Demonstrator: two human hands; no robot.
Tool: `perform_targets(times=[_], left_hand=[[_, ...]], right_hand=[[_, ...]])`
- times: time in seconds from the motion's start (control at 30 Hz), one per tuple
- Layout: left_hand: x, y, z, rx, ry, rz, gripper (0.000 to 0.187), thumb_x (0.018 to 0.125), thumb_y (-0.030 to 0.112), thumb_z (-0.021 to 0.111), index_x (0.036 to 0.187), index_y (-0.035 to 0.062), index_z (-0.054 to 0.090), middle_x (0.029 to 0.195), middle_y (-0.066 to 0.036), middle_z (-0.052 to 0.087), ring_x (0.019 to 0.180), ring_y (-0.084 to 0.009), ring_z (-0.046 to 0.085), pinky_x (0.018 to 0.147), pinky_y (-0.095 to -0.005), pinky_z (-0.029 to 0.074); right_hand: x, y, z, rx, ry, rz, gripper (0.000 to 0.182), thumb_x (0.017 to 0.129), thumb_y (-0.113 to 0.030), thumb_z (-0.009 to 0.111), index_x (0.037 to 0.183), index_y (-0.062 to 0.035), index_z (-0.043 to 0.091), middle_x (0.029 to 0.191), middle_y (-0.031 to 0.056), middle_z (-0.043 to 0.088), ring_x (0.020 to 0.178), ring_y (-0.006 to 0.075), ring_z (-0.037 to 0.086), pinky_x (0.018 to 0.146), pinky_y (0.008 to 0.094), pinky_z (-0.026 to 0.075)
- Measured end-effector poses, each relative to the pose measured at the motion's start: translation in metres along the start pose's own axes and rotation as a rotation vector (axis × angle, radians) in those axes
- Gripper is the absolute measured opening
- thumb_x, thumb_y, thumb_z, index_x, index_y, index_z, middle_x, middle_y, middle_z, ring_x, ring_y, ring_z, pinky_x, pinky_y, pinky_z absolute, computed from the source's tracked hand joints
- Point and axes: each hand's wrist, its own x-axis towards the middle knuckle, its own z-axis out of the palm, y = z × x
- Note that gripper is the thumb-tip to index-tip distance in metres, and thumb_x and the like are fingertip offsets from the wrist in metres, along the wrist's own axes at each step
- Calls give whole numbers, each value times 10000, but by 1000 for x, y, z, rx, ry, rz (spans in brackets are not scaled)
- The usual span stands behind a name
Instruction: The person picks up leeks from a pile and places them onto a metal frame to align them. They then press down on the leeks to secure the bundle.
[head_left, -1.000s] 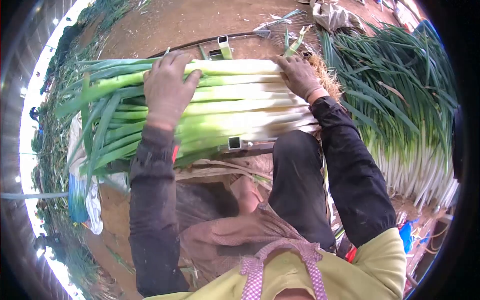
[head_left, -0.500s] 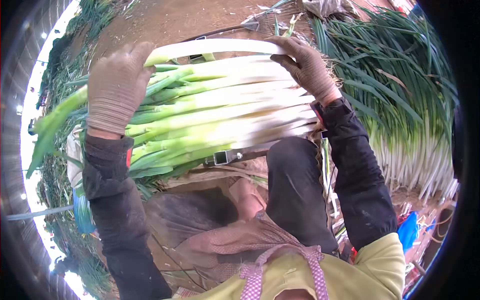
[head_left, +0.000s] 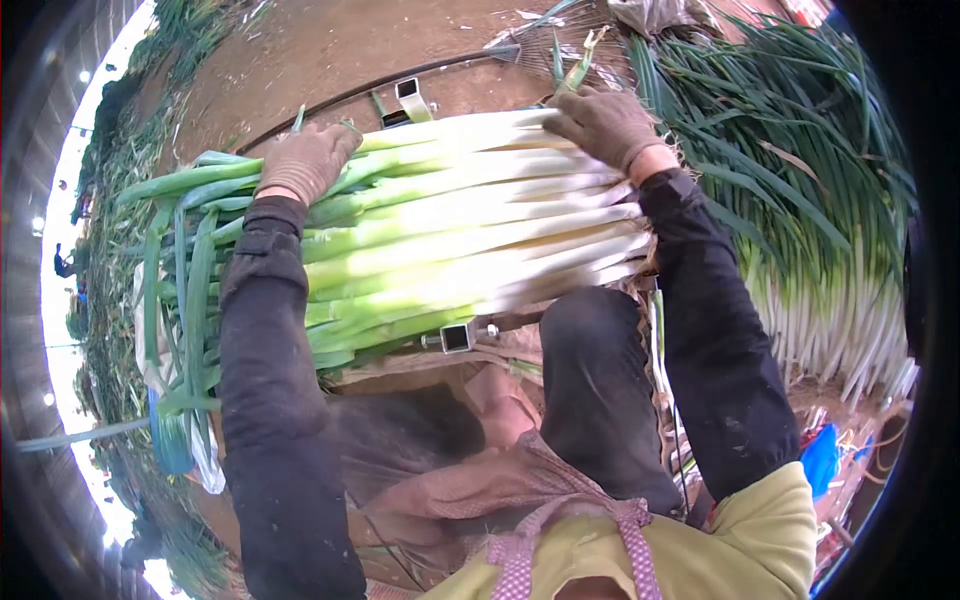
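Note:
A row of thick green onions (head_left: 470,205) lies side by side in front of me, white root ends to the right and leaves to the left. My gloved left hand (head_left: 310,160) grips the farthest green onion (head_left: 440,128) near the start of its leaves. At its white end, my gloved right hand (head_left: 605,125) has its fingers curled over the same onion. That onion lies against the far side of the row. Parts of both hands' fingertips are hidden behind it.
Square metal tubes (head_left: 457,338) of a frame show at the near and far sides of the row. To the right stands a large heap of green onions (head_left: 820,230). A wire rake (head_left: 560,50) lies on the soil behind, and a blue plastic piece (head_left: 820,460) lies at lower right.
Both hands have lowered the raised green onion onto the far side of the row. My left hand has moved right and its leaves now lie with the others.

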Motion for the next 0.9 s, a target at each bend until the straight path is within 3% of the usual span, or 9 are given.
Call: perform_targets(times=[0.03, 0.2, 0.33, 0.4, 0.53, 0.7, 0.8, 0.83, 0.9], left_hand=[[5, 5, 3, -3, -26, -105, 428, 1027, 479, 398, 1243, 236, 676, 1260, -104, 664, 1187, -328, 621, 1005, -512, 467], [10, 8, 20, 87, 79, -104, 455, 1029, 482, 425, 1279, 189, 668, 1264, -126, 643, 1143, -363, 634, 966, -520, 486], [7, 8, 27, 146, 178, -104, 415, 1016, 454, 462, 1264, 195, 671, 1321, -103, 624, 1189, -327, 611, 999, -527, 459], [4, 16, 20, 138, 219, -123, 413, 1007, 455, 479, 1269, 197, 666, 1364, -89, 616, 1231, -308, 592, 1022, -539, 438], [-6, 24, 12, 102, 142, -148, 515, 1004, 513, 477, 1368, 170, 599, 1448, -106, 564, 1351, -305, 503, 1114, -530, 365], [-20, 48, 9, 45, 5, -184, 666, 1033, 580, 387, 1516, 125, 438, 1564, -122, 444, 1477, -317, 358, 1208, -599, 208], [-7, 46, 14, 62, -18, -220, 669, 1041, 580, 367, 1529, 125, 417, 1592, -125, 405, 1487, -349, 336, 1210, -613, 191], [-5, 49, 13, 77, -27, -229, 672, 1040, 582, 369, 1529, 124, 417, 1595, -127, 401, 1488, -354, 333, 1208, -618, 191], [-5, 53, 17, 99, -33, -243, 697, 1034, 605, 357, 1530, 119, 416, 1608, -121, 381, 1489, -360, 331, 1202, -630, 189]], right_hand=[[-2, -15, 1, -5, 83, -5, 368, 983, -454, 586, 1098, -121, 693, 951, 147, 714, 919, 366, 690, 806, 475, 528], [12, -70, 38, 16, 259, -79, 364, 1013, -454, 513, 1127, -157, 690, 1069, 117, 710, 1028, 312, 684, 881, 443, 523], [15, -46, 15, 205, -173, 16, 444, 992, -429, 587, 1321, -135, 628, 1235, 137, 679, 1145, 335, 645, 988, 436, 487], [1, -4, 43, 591, 20, 76, 507, 960, -533, 584, 1322, -184, 646, 1235, 107, 688, 1162, 319, 642, 991, 407, 494], [-23, 17, 21, 313, 62, -138, 427, 974, -415, 623, 1314, -157, 644, 1236, 123, 672, 1149, 346, 634, 997, 435, 487], [-20, 27, 25, 226, 58, -88, 350, 952, -366, 643, 1196, -119, 695, 1161, 137, 695, 1054, 363, 669, 912, 462, 524], [4, -12, -13, -149, -250, 85, 343, 932, -372, 660, 1167, -124, 701, 992, 145, 733, 940, 372, 698, 840, 467, 539], [10, -26, -14, -163, -130, 56, 334, 910, -391, 666, 1121, -136, 717, 866, 121, 741, 840, 378, 709, 794, 488, 544], [20, -46, -4, 121, 45, -11, 414, 962, -468, 598, 1208, -148, 690, 1042, 171, 724, 976, 382, 691, 868, 469, 538]])
